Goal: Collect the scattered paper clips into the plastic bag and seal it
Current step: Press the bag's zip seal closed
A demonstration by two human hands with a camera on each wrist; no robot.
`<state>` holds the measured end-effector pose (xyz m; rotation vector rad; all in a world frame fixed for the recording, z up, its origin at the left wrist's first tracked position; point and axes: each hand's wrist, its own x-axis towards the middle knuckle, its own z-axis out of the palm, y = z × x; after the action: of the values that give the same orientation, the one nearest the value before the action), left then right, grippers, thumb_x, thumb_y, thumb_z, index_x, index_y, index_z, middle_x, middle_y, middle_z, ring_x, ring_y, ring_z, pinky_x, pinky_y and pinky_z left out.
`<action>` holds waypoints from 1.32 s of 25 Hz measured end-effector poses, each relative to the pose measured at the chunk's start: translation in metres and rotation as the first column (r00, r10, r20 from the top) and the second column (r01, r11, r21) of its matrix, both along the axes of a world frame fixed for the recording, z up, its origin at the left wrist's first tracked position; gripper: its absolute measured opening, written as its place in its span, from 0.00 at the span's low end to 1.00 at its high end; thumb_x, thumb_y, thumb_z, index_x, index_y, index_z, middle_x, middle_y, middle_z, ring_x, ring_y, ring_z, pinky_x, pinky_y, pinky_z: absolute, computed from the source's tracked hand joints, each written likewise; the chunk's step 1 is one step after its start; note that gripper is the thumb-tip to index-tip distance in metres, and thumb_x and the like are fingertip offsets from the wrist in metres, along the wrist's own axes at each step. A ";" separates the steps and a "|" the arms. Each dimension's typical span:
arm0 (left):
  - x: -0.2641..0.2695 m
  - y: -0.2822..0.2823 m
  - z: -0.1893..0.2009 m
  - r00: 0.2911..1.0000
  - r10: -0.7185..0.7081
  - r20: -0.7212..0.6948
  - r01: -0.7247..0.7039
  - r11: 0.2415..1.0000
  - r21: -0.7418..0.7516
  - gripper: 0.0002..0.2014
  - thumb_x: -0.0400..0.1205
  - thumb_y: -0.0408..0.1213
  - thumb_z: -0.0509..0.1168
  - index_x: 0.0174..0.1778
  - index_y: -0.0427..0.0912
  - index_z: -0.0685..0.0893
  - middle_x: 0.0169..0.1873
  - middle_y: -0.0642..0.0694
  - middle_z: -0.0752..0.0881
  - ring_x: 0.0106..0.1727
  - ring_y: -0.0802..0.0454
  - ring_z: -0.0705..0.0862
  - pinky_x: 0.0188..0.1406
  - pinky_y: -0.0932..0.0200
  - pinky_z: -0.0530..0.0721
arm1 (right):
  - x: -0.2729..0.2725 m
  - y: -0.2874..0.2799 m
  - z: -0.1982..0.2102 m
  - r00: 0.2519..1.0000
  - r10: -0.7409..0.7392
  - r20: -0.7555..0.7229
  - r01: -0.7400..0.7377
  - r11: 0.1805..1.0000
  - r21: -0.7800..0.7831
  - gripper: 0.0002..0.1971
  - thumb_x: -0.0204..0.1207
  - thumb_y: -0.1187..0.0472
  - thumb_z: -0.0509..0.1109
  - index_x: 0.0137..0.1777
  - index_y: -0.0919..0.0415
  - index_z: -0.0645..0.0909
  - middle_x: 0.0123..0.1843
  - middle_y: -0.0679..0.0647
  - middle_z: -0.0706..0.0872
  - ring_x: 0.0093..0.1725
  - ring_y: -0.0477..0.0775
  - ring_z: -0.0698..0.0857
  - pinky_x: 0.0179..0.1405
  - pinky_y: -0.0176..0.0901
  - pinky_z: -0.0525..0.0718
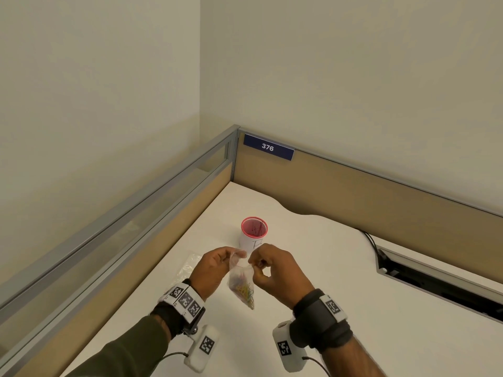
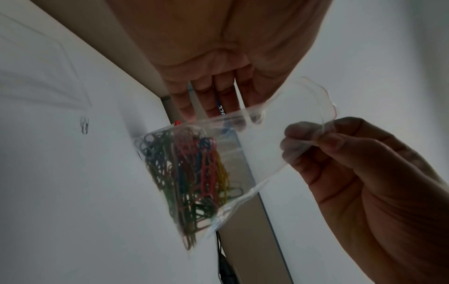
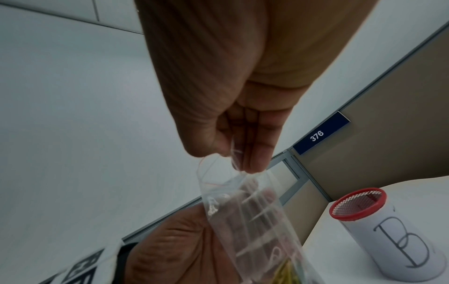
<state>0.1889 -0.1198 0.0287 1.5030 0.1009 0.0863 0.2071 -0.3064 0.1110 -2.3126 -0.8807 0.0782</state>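
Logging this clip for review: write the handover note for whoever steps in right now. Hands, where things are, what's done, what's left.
Left hand: pinches one side of the bag top.
Right hand: pinches the other side.
Bag hangs above the desk, mouth apparently still open; coloured clips sit in its bottom.
Cup marked B stands behind the hands.
Done: many clips bagged.
Left: one clip still seems to lie on the desk; bag it, then press the seal shut.

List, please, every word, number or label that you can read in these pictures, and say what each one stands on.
"376": white digits on the blue nameplate fixed to the cubicle partition.
"B": handwritten on the white paper wrap of the red mesh cup.
The black-and-white marker squares on the wristbands carry patterns, not text.
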 end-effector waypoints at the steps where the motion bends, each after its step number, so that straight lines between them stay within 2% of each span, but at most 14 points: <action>1: 0.000 0.001 0.000 1.000 0.021 0.002 -0.021 1.000 -0.002 0.10 0.84 0.23 0.63 0.55 0.29 0.88 0.53 0.37 0.92 0.58 0.46 0.89 0.56 0.60 0.87 | 0.001 -0.001 -0.001 1.000 0.001 0.002 -0.001 1.000 0.008 0.06 0.74 0.58 0.71 0.50 0.55 0.82 0.47 0.49 0.85 0.44 0.48 0.83 0.47 0.39 0.87; 6: -0.004 0.002 0.008 0.990 0.132 0.042 -0.133 0.991 0.024 0.06 0.84 0.24 0.64 0.45 0.28 0.87 0.40 0.43 0.92 0.46 0.50 0.89 0.48 0.63 0.86 | 0.000 -0.004 -0.008 0.997 -0.019 0.070 0.017 1.000 0.015 0.05 0.74 0.55 0.69 0.48 0.52 0.79 0.50 0.46 0.84 0.44 0.47 0.82 0.46 0.40 0.87; 9: -0.002 0.004 0.013 0.982 0.183 0.051 -0.186 0.980 0.069 0.06 0.82 0.25 0.65 0.42 0.31 0.86 0.37 0.43 0.91 0.43 0.51 0.88 0.43 0.62 0.86 | -0.003 -0.007 -0.014 0.996 -0.070 0.059 0.061 0.988 0.140 0.03 0.74 0.58 0.69 0.45 0.52 0.79 0.57 0.43 0.81 0.47 0.47 0.82 0.43 0.37 0.87; 10: -0.001 0.004 0.014 0.980 0.194 0.049 -0.197 0.977 0.076 0.05 0.82 0.26 0.66 0.41 0.33 0.86 0.37 0.44 0.91 0.42 0.51 0.88 0.41 0.60 0.87 | -0.004 -0.008 -0.018 0.993 -0.114 0.013 0.108 0.968 0.226 0.04 0.74 0.59 0.70 0.48 0.51 0.79 0.59 0.42 0.80 0.48 0.47 0.82 0.42 0.36 0.87; 12: 0.000 0.004 0.015 0.975 0.218 0.048 -0.222 0.971 0.090 0.05 0.81 0.29 0.67 0.41 0.37 0.86 0.37 0.43 0.91 0.41 0.48 0.88 0.38 0.53 0.88 | -0.007 -0.008 -0.027 0.976 -0.157 -0.148 0.200 0.916 0.349 0.16 0.73 0.57 0.73 0.60 0.49 0.77 0.61 0.40 0.79 0.52 0.45 0.83 0.43 0.37 0.87; 14: 0.001 0.004 0.016 0.970 0.233 0.066 -0.239 0.966 0.103 0.04 0.81 0.29 0.68 0.41 0.38 0.85 0.37 0.42 0.90 0.40 0.46 0.88 0.37 0.49 0.88 | -0.011 -0.002 -0.035 0.939 -0.119 -0.323 0.233 0.910 0.342 0.27 0.69 0.53 0.77 0.67 0.45 0.73 0.62 0.39 0.79 0.56 0.44 0.83 0.48 0.39 0.88; 15: 0.001 0.003 0.017 0.970 0.231 0.073 -0.237 0.966 0.102 0.04 0.81 0.29 0.68 0.41 0.38 0.85 0.38 0.41 0.90 0.41 0.44 0.89 0.38 0.48 0.89 | -0.012 0.001 -0.042 0.924 -0.109 -0.366 0.235 0.917 0.322 0.26 0.69 0.52 0.78 0.66 0.44 0.74 0.61 0.40 0.81 0.56 0.44 0.83 0.49 0.40 0.88; 17: 0.002 0.001 0.017 0.972 0.220 0.076 -0.226 0.970 0.084 0.03 0.81 0.29 0.68 0.42 0.38 0.85 0.39 0.40 0.90 0.42 0.40 0.89 0.39 0.46 0.90 | -0.012 0.009 -0.054 0.918 -0.153 -0.366 0.279 0.905 0.322 0.15 0.71 0.53 0.77 0.57 0.42 0.81 0.55 0.41 0.85 0.53 0.44 0.84 0.50 0.42 0.88; 20: 0.004 0.003 0.017 0.967 0.238 0.088 -0.242 0.970 0.038 0.02 0.81 0.28 0.69 0.44 0.37 0.86 0.39 0.41 0.91 0.44 0.41 0.90 0.44 0.50 0.90 | -0.005 0.016 -0.056 0.896 -0.225 -0.383 0.378 0.839 0.392 0.02 0.76 0.58 0.72 0.46 0.52 0.86 0.45 0.45 0.89 0.46 0.47 0.86 0.48 0.48 0.89; 22: 0.004 0.006 0.014 0.972 0.217 0.095 -0.214 0.976 -0.036 0.02 0.80 0.30 0.71 0.47 0.38 0.87 0.42 0.41 0.92 0.47 0.42 0.90 0.51 0.51 0.89 | -0.003 0.018 -0.050 0.881 -0.208 -0.426 0.400 0.808 0.432 0.04 0.77 0.61 0.69 0.45 0.56 0.85 0.42 0.49 0.89 0.44 0.50 0.87 0.49 0.47 0.89; 25: 0.000 0.006 0.012 0.983 0.149 0.106 -0.140 0.986 -0.090 0.12 0.71 0.43 0.78 0.48 0.44 0.90 0.46 0.40 0.92 0.49 0.45 0.90 0.54 0.51 0.88 | 0.000 0.018 -0.039 0.867 -0.183 -0.463 0.417 0.776 0.473 0.03 0.76 0.63 0.68 0.42 0.60 0.84 0.40 0.54 0.89 0.43 0.54 0.87 0.48 0.46 0.89; 28: 0.001 0.007 0.011 0.980 0.168 0.105 -0.152 0.977 -0.147 0.04 0.74 0.37 0.76 0.42 0.43 0.91 0.38 0.42 0.91 0.43 0.47 0.88 0.51 0.51 0.86 | 0.004 0.013 -0.037 0.867 -0.144 -0.476 0.408 0.754 0.515 0.03 0.76 0.67 0.68 0.42 0.63 0.83 0.40 0.58 0.89 0.43 0.59 0.86 0.47 0.46 0.87; 30: 0.002 0.008 0.011 0.977 0.178 0.114 -0.159 0.974 -0.158 0.05 0.77 0.36 0.72 0.44 0.38 0.90 0.34 0.42 0.90 0.40 0.48 0.86 0.49 0.52 0.85 | 0.007 0.007 -0.037 0.855 -0.129 -0.503 0.420 0.742 0.523 0.04 0.76 0.68 0.68 0.42 0.65 0.84 0.42 0.60 0.89 0.45 0.62 0.86 0.46 0.45 0.86; 33: 0.000 0.007 0.015 0.980 0.156 0.126 -0.139 0.982 -0.129 0.03 0.79 0.31 0.73 0.45 0.35 0.88 0.33 0.43 0.89 0.38 0.49 0.86 0.45 0.58 0.86 | 0.007 0.003 -0.036 0.845 -0.132 -0.518 0.427 0.750 0.506 0.05 0.77 0.68 0.67 0.41 0.64 0.83 0.43 0.59 0.89 0.47 0.61 0.86 0.47 0.46 0.87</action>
<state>0.1889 -0.1132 0.0439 1.3644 0.1063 0.2973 0.2141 -0.3035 0.0752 -1.6770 -0.2319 0.1675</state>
